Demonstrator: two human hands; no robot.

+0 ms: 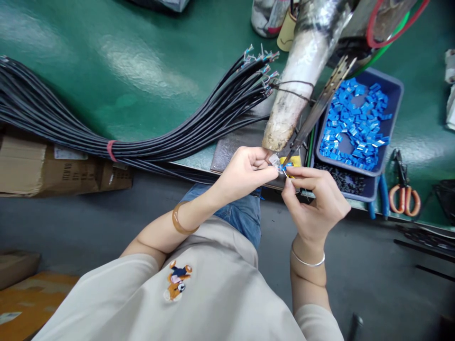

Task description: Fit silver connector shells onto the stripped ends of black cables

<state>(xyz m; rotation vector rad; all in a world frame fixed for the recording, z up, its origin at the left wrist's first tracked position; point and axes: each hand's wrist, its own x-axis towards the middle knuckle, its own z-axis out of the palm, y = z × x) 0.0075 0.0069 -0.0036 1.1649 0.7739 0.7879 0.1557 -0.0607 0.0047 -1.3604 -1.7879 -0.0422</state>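
My left hand [245, 168] is closed, its thumb and fingers pinching a small whitish, see-through piece [273, 159] with fine wires beside it. Close by on the right, my right hand [314, 199] pinches a tiny blue piece [286, 166] and a thin pale wire end between thumb and fingertips. Both sets of fingertips nearly meet under the tip of a slender metal tool [302, 132], which points down from above and looks like a mounted soldering iron. A bit of yellow [293, 162] shows behind the fingers. Exact contact between the small parts is too fine to tell.
A wrapped white tube [296, 85] hangs just above my hands. Left lies a bundle of black cables [170, 137] with stripped ends, tied by a pink band. Right are a grey bin [394, 99] of blue pieces, a lower bin of black pieces [341, 180] and orange-handled cutters [404, 196].
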